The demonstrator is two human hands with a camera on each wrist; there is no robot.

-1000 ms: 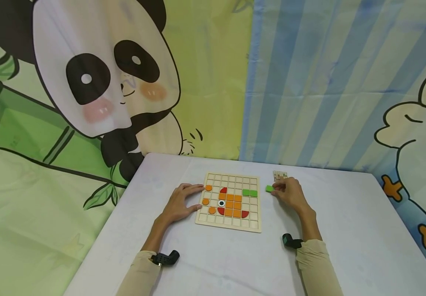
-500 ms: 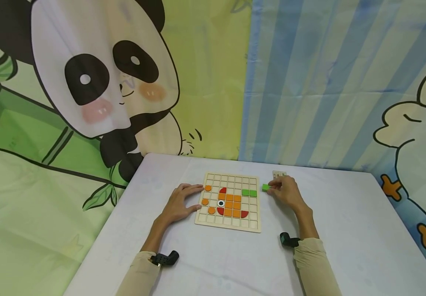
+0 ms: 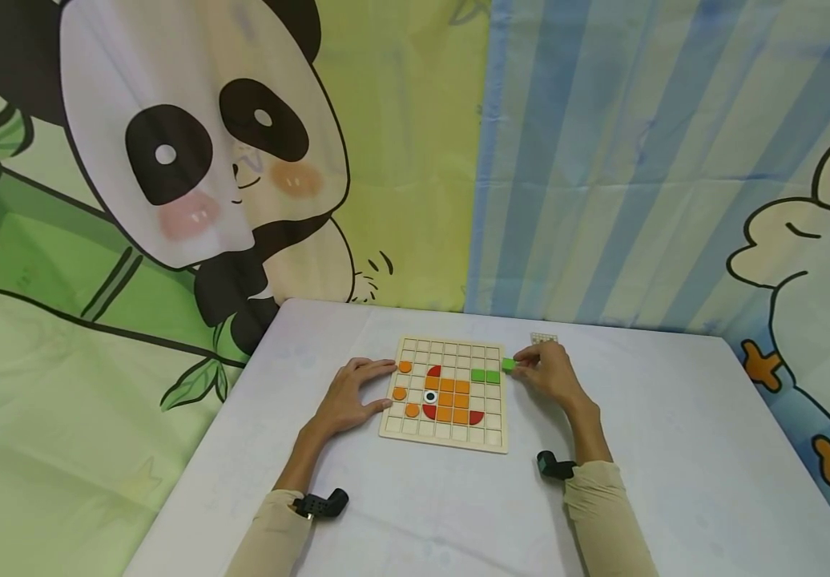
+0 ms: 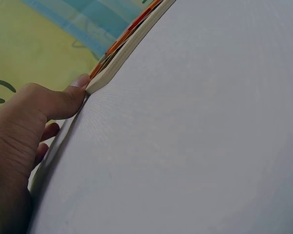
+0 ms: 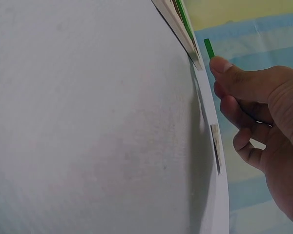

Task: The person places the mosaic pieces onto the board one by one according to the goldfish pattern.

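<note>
A wooden grid board (image 3: 422,437) lies on the table, bearing orange squares (image 3: 456,401), orange discs (image 3: 404,367), red quarter-round pieces (image 3: 476,417), a white eye piece (image 3: 430,397) and two green squares (image 3: 485,377). My left hand (image 3: 350,397) rests at the board's left side, thumb and fingers spread, touching its edge. With thumb and fingertips, my right hand (image 3: 548,373) pinches a green square tile (image 3: 508,365) at the board's right edge. In the right wrist view the tile (image 5: 209,48) shows edge-on, raised off the table.
Behind my right hand a small gridded card (image 3: 543,338) lies on the white-covered table (image 3: 415,513). A cartoon-printed cloth (image 3: 415,160) hangs behind the table's far edge. Each wrist wears a black camera (image 3: 323,503).
My right hand has moved left with the green tile, from beside the card to the board's right edge. My left hand and the placed pieces have stayed put.
</note>
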